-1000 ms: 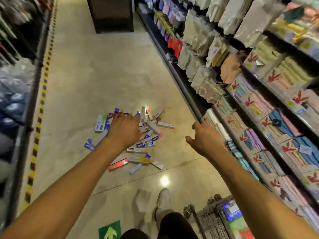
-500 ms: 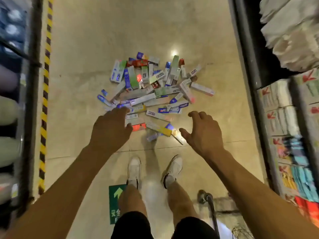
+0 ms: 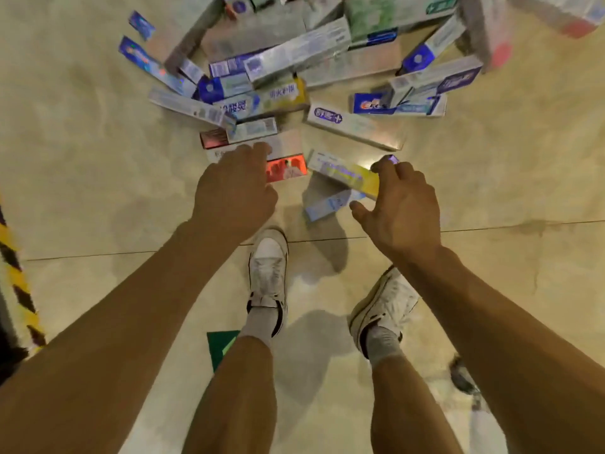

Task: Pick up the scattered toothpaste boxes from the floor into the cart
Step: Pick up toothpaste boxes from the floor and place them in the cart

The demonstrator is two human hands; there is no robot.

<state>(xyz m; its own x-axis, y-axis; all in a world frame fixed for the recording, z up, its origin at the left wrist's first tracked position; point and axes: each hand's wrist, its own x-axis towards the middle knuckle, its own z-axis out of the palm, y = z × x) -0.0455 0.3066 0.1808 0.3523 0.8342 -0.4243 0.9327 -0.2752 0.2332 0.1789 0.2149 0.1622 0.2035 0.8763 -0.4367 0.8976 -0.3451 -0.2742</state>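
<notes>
The pile of mixed-colour cardboard toothpaste boxes (image 3: 294, 60) lies on the glossy beige tiled floor (image 3: 98, 191), and none is lifted yet. At the pile's near edge the left hand (image 3: 235, 191) lays its fingertips on a flat red-and-white box (image 3: 284, 168), its grip not closed. Just right of that, the right hand (image 3: 402, 208) has its grip spread across a long yellow-and-white box (image 3: 343, 172), thumb apart from fingers, with a small pale-blue box (image 3: 327, 204) tucked beneath. The risks, as I judge them:

- Flat boxes on slick tile may skate away instead of rising.
- Closing on the yellow one could drag or drop the blue one.
- Leaning neighbours may tumble wider.

The cart is not in view.
</notes>
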